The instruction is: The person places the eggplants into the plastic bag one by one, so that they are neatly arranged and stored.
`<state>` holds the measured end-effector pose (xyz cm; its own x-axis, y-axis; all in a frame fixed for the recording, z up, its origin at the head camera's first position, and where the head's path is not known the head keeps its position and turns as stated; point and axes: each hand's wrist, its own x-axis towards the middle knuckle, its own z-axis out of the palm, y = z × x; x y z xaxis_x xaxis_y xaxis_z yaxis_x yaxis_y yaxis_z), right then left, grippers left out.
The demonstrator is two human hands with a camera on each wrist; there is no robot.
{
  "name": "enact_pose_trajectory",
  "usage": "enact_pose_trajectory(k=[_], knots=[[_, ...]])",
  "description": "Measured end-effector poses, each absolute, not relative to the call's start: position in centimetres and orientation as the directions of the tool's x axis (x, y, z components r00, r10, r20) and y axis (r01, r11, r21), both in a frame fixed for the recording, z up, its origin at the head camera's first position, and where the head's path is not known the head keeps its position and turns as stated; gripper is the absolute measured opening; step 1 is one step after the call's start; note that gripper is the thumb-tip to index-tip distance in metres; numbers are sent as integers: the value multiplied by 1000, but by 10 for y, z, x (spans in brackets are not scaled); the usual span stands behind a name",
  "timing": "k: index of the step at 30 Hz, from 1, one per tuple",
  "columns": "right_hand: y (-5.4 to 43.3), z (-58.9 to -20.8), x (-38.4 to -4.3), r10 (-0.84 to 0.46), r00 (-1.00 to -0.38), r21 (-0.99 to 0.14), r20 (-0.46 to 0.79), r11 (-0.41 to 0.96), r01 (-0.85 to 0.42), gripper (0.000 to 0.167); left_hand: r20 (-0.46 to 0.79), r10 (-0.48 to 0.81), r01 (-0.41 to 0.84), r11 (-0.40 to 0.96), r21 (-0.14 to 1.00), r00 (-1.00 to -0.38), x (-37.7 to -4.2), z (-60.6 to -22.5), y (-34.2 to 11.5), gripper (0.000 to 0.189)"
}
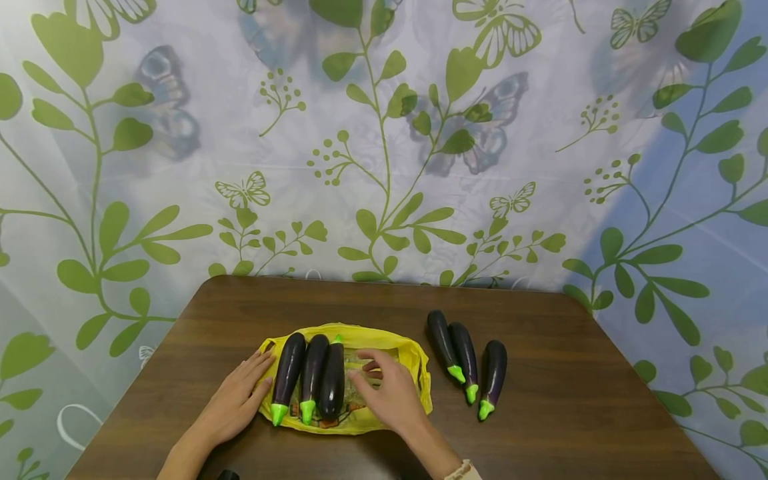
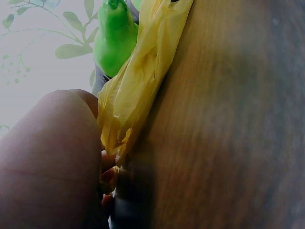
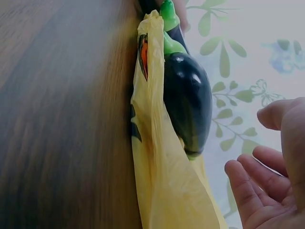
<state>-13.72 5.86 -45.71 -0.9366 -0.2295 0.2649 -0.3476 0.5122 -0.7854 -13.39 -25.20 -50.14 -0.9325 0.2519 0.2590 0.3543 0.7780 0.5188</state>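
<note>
At the near edge a small dark object (image 1: 228, 475) shows only its top; I cannot tell what it is. The left hand (image 1: 239, 398) rests on the left rim of the yellow bag (image 1: 384, 335), with fingers almost straight and close together. The right hand (image 1: 390, 395) is over the right part of the bag, thumb and fingers spread and softly bent, nothing between them. In the bag three eggplants lie side by side: the left eggplant (image 1: 289, 373), the middle eggplant (image 1: 315, 373) and the inner eggplant (image 1: 333, 387). The bag looks thin, so it could fold inward or slide if a finger catches its rim. The left eggplant has its green cap over the near rim, and a pull there might roll it out. Farther right, three more eggplants (image 1: 465, 357) lie on the brown table (image 1: 558, 413); the right rim of the bag stands between them and the hand. Two of them lie very close, so touching one may push the other. Behind the table hangs a leaf-patterned cloth (image 1: 540, 133), which seems to hinder nothing
</note>
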Motion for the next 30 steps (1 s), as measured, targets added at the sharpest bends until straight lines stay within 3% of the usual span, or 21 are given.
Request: enact_pose_trajectory(k=[13,30], knots=[[79,-461,-141,-179,-917,-767,357,505,-397,32,281,249,364,782,507,-927,-135,-505,-252,47],[103,-466,-140,-108,-927,-782,359,508,-362,30,260,253,354,786,507,-932,-134,-502,-252,48]])
